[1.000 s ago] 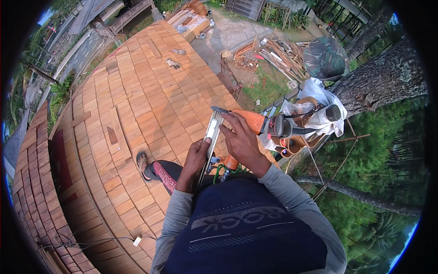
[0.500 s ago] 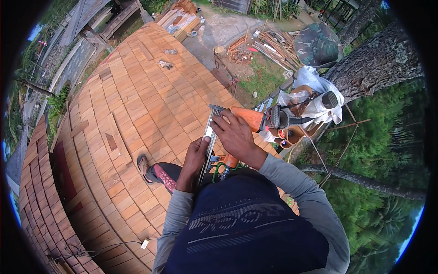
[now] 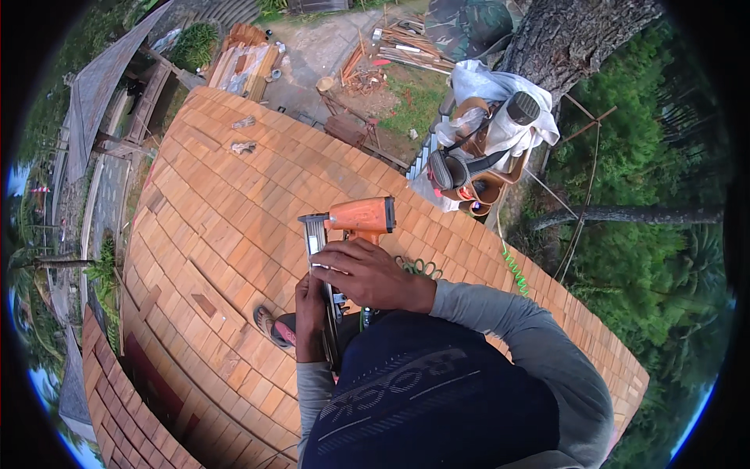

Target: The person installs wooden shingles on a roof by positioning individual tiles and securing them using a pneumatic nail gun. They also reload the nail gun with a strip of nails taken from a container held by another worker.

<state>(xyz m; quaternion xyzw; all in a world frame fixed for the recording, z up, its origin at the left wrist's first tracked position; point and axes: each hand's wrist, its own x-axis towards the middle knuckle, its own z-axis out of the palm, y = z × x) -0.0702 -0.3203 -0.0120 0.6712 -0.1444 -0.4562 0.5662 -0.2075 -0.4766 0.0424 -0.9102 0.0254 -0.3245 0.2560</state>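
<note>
An orange nail gun (image 3: 361, 215) with a long metal magazine is held in front of my chest, its body lying crosswise. My left hand (image 3: 309, 303) closes round the lower part of the magazine. Bent over the magazine's upper part, just below the orange body, is my right hand (image 3: 366, 273), its fingers pressed against the metal. My palms hide part of the handle. A coiled green air hose (image 3: 418, 267) shows beside my right wrist. Under the tool lies a curved roof of wooden shingles (image 3: 258, 211).
A brown tool bag (image 3: 486, 187) and white plastic sheeting (image 3: 516, 102) are at the roof's right edge, by a tree trunk (image 3: 582, 39). Two gloves (image 3: 244, 147) lie up the roof. My sandalled foot (image 3: 273, 324) rests on the shingles. Timber stacks (image 3: 246, 66) lie on the ground below.
The view has turned, so the tool bag and gloves appear farther left. The nail gun's orange body shows more fully, and my right hand sits lower along the magazine.
</note>
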